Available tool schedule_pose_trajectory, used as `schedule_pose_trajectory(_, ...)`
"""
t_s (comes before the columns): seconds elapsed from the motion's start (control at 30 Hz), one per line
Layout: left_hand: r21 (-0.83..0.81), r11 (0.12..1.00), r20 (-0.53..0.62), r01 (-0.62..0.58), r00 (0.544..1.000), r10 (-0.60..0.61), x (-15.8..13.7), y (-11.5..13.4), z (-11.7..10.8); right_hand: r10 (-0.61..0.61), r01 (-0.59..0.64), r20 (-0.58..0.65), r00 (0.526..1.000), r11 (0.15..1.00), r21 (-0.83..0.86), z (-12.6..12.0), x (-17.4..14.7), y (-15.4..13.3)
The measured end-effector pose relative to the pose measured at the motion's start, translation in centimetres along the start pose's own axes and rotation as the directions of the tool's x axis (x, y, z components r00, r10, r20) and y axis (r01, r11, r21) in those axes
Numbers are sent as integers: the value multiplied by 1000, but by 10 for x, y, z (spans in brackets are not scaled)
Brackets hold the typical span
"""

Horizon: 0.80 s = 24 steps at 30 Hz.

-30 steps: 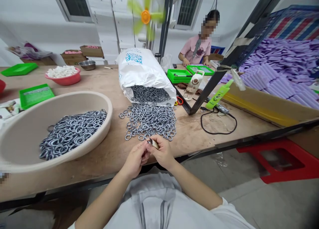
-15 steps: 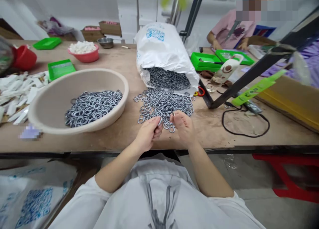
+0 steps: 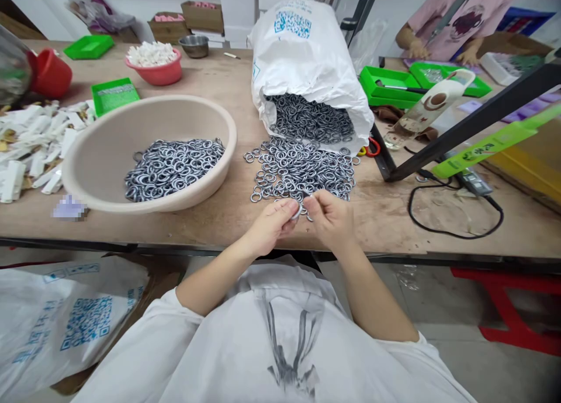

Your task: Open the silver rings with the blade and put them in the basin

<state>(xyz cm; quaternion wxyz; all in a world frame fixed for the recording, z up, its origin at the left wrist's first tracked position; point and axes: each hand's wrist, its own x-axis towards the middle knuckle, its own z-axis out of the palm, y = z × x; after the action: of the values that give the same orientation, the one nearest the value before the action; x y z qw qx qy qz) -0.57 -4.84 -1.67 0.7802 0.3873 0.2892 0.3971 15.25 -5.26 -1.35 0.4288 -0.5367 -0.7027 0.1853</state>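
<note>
My left hand (image 3: 274, 226) is closed, pinching a grey ring (image 3: 298, 211) between thumb and fingers. Close beside it, my right hand (image 3: 332, 219) is also closed. A small dark bit shows at its fingertips, too small to name. Both hands are over the near edge of a heap of loose grey rings (image 3: 302, 168) on the table (image 3: 210, 230). Behind the heap, a white sack (image 3: 302, 58) lies with its mouth towards me, more rings inside. To the left stands a wide beige basin (image 3: 94, 157) holding a pile of such rings (image 3: 175, 168).
White plastic pieces (image 3: 41, 140) lie at far left, near green trays (image 3: 114, 97) and a red bowl (image 3: 158, 74). On the right are a black metal bar (image 3: 464, 122), a bottle (image 3: 432, 108) and a black cable (image 3: 412, 216). A person in pink (image 3: 460, 20) sits beyond.
My right hand has come nearer to the left, its fingers now more curled. The ring stays in my left hand. The camera view has shifted, so the table's things appear farther right and higher.
</note>
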Motion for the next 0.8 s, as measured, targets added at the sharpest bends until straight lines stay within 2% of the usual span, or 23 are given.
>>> schedule_pose_trajectory(0.1,28,1000,-3,5,1000,-5,-7,0,-8,117,-116,-17,993,992,39,5,0,9)
schedule_pose_trajectory(0.2,39,997,-136,-72,988,76,-18,7,-26,163,-160,87,983,986,-39,20,-6,10)
schedule_pose_trajectory(0.27,69,987,-234,-143,960,156,-28,13,-41,168,-127,204,965,972,-198,32,-12,6)
schedule_pose_trajectory(0.37,92,974,-374,-208,899,228,-42,18,-60,167,7,367,915,903,-430,49,-19,-1)
schedule_pose_trajectory(0.43,59,978,-443,-203,872,207,-47,19,-68,186,53,396,899,852,-521,55,-21,-4)
schedule_pose_trajectory(0.53,-13,990,-474,-139,873,116,-47,18,-72,213,38,379,900,830,-556,59,-20,-2)
schedule_pose_trajectory(0.6,-28,994,-470,-104,879,79,-43,16,-71,212,-13,357,910,875,-484,57,-17,2)
schedule_pose_trajectory(0.63,-25,995,-467,-97,881,74,-40,14,-69,200,-55,333,921,916,-397,55,-15,5)
schedule_pose_trajectory(0.7,7,997,-447,-83,891,77,-33,7,-63,193,-171,284,939,980,-99,50,-13,9)
schedule_pose_trajectory(0.73,41,996,-424,-76,902,86,-29,2,-60,209,-241,278,938,966,88,48,-12,11)
schedule_pose_trajectory(0.8,162,983,-344,-89,928,141,-22,-9,-52,265,-392,333,905,824,409,43,-11,11)
